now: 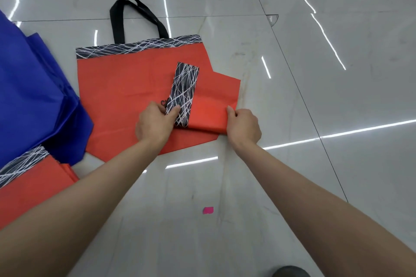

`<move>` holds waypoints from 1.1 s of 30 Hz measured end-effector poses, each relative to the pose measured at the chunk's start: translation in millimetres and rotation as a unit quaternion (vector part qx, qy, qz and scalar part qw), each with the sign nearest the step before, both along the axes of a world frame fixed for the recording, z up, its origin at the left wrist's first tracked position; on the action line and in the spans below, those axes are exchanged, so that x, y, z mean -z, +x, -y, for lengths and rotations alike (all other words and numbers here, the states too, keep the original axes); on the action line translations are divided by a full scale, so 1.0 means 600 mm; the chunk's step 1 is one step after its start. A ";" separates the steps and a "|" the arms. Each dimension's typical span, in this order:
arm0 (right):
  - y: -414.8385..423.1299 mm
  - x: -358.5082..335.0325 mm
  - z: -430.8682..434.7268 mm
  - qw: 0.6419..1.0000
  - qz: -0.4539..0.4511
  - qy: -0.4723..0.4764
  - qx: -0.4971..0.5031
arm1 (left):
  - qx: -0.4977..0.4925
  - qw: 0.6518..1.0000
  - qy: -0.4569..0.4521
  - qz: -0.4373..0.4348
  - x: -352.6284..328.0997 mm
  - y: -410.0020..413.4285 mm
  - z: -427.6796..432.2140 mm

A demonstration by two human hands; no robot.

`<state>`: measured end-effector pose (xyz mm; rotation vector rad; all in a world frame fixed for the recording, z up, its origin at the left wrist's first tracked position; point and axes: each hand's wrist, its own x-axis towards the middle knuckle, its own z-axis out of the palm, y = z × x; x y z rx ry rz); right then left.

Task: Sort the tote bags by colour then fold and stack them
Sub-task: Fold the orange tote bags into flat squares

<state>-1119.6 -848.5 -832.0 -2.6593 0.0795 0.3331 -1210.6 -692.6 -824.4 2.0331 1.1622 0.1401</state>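
Orange tote bag (117, 87) lies flat on the glossy tiled floor (337, 74), straight ahead of me. It is thin matte fabric and roughly rectangular, with a black top band (139, 47) covered in white scribble lines and two black strap handles (119, 18) looped away from me.

On its right half sits a folded orange bag (213, 96). This one is creased and angular, overhangs the flat bag's right edge, and its own scribble-print band (184, 83) is turned up as a narrow strip.

My left hand (153, 123) pinches the near end of that strip, thumb on top and fingers curled under. My right hand (244, 126) grips the folded bag's near right corner, fingers curled round the edge.

Blue bags (29, 87), smooth and bunched, lie in a heap at left, just touching the flat bag's left edge. Another orange bag (33, 184) with the same print band lies at lower left, partly under the blue heap.

A small pink scrap (208, 210) lies on the tile between my forearms. A dark rounded object (290, 271) is cut off at the bottom edge, so I can't tell what it is.
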 end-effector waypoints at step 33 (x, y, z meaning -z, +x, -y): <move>-0.049 0.001 -0.037 0.990 0.075 0.001 -0.116 | 0.244 0.929 0.274 -0.042 0.063 -0.053 0.065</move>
